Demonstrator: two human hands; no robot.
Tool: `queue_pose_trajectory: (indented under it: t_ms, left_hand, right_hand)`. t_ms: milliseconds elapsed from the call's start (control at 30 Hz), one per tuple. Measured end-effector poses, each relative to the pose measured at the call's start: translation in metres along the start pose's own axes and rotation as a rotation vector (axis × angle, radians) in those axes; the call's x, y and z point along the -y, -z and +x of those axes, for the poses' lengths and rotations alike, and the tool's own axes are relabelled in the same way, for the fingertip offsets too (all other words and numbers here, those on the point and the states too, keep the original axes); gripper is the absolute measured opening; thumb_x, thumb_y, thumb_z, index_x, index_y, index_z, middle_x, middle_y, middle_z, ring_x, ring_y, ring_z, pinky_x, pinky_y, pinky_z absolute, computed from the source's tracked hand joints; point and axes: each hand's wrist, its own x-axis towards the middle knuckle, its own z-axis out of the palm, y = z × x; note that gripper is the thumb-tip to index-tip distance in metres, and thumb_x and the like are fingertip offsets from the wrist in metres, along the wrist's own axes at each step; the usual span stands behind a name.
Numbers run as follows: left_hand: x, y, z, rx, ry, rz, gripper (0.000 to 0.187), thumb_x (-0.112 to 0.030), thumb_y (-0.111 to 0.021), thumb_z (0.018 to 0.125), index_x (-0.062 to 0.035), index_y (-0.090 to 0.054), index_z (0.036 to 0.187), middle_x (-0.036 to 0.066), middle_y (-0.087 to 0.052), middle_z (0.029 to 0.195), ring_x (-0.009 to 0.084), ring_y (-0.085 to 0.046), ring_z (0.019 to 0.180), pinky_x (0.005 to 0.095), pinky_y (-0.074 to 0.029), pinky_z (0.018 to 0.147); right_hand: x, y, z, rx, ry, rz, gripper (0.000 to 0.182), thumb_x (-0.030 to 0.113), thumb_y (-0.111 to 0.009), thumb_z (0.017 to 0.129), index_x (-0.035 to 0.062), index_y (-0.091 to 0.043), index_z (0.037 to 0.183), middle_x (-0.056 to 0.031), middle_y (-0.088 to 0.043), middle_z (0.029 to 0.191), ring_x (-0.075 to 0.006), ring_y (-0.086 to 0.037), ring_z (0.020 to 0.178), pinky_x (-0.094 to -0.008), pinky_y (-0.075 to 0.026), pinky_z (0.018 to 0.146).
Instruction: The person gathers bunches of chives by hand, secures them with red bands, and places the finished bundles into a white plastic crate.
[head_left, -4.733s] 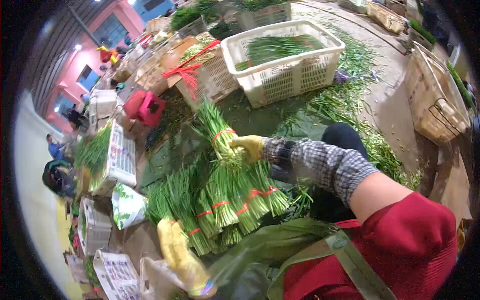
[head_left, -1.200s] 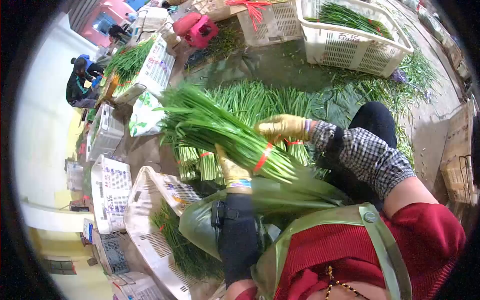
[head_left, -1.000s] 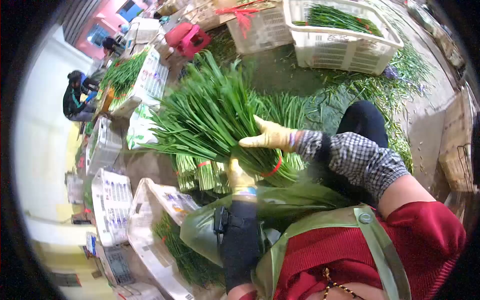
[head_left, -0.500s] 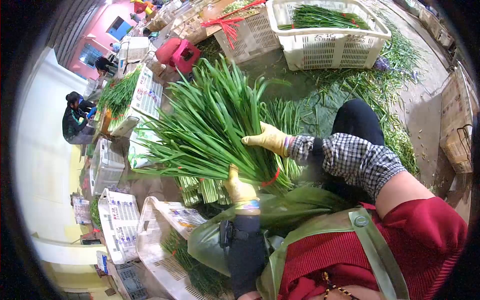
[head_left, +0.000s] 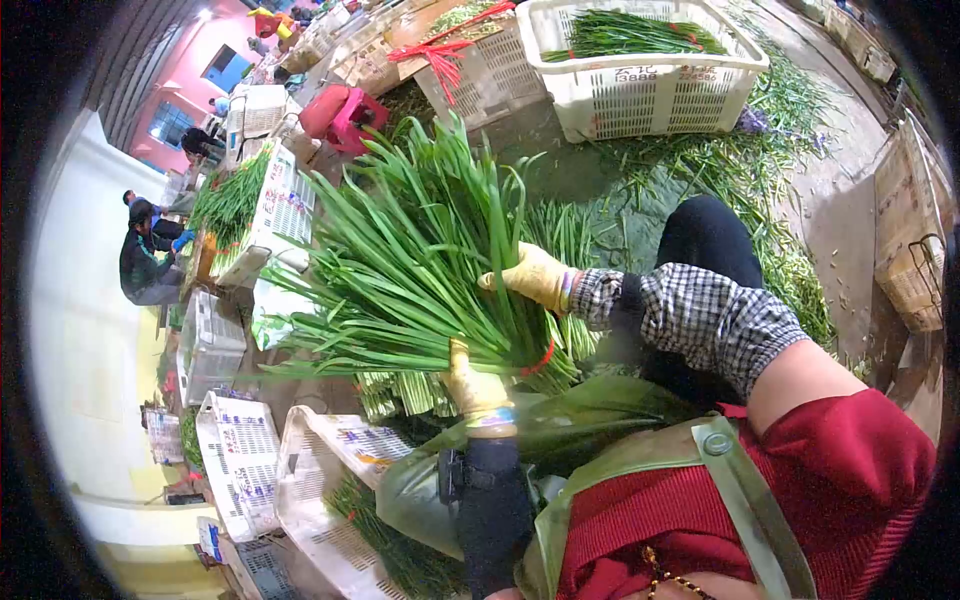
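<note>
A large bundle of garlic chives (head_left: 430, 250) fills the middle of the view, its leaves fanned out to the left and upward. A red band (head_left: 541, 360) circles it close to the pale stem ends. My right hand (head_left: 535, 277), in a yellowish glove, grips the bundle from the right side, thumb over the leaves. From below, my left hand (head_left: 476, 385), gloved alike, is closed around the lower edge, its thumb up and its fingers hidden under the leaves. More bundles of chives (head_left: 405, 395) lie beneath, with their pale stems showing.
White crates (head_left: 660, 100) with chives stand at the top and in the lower left (head_left: 310, 500). A pink stool (head_left: 345, 115) is beyond the bundle. Loose trimmings (head_left: 780, 230) litter the floor at right. Another person (head_left: 150, 255) sits at far left.
My view has shifted slightly, and the leaf tips have swayed a little. Both hands keep their hold on the bundle. Behind the seated person at left, another person now shows.
</note>
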Motion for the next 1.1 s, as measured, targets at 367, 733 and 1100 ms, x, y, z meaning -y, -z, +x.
queue_pose_trajectory:
  t_ms: [367, 733, 1100]
  left_hand:
    - [0.007, 0.017, 0.007, -0.033, -0.036, 0.092, 0.045, -0.023, -0.064, 0.09, -0.0055, -0.051, 0.129, 0.009, -0.058, 0.125, 0.0274, -0.058, 0.109, 0.0468, -0.046, 0.096]
    - [0.004, 0.013, 0.007, 0.008, 0.014, -0.004, 0.044, -0.017, -0.064, 0.088, -0.0033, -0.051, 0.128, 0.012, -0.058, 0.12, 0.0276, -0.059, 0.103, 0.044, -0.049, 0.091]
    - [0.009, 0.032, 0.021, 0.04, -0.103, 0.126, 0.047, -0.023, -0.066, 0.089, -0.0048, -0.051, 0.13, 0.009, -0.058, 0.124, 0.0268, -0.059, 0.107, 0.0442, -0.048, 0.094]
  right_hand:
    - [-0.024, 0.021, 0.017, 0.019, 0.027, 0.043, 0.048, 0.022, -0.078, 0.074, -0.0029, -0.061, 0.112, -0.011, -0.066, 0.1, -0.0194, -0.06, 0.088, -0.0343, -0.048, 0.083]
    - [-0.013, 0.013, 0.006, 0.012, 0.057, 0.076, 0.03, 0.02, -0.07, 0.078, -0.0007, -0.066, 0.099, -0.0068, -0.066, 0.085, -0.016, -0.061, 0.077, -0.0323, -0.051, 0.072]
    - [-0.002, 0.004, -0.002, 0.024, 0.061, 0.176, 0.032, 0.018, -0.068, 0.074, -0.0005, -0.068, 0.099, -0.0087, -0.068, 0.086, -0.0177, -0.062, 0.074, -0.0327, -0.051, 0.07]
